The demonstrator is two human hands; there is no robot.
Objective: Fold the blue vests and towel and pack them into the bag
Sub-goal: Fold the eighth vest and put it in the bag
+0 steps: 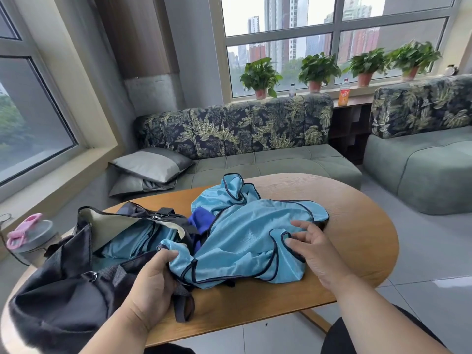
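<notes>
A light blue vest (242, 241) with dark piping lies crumpled on the wooden table (357, 226). My left hand (153, 279) grips its near left edge. My right hand (314, 246) rests on its right side, fingers spread and lightly curled over a trimmed armhole. A second light blue vest (224, 192) is bunched behind it. A dark blue towel (200, 221) peeks out between the vests and the bag. The black bag (76, 277) lies open at the left, with light blue fabric (132, 241) folded inside it.
A grey bottle with a pink lid (28, 236) stands at the table's left edge. A leaf-patterned sofa (255, 149) with grey cushions (150, 164) runs behind the table. Potted plants (316, 70) and drink bottles line the windowsill.
</notes>
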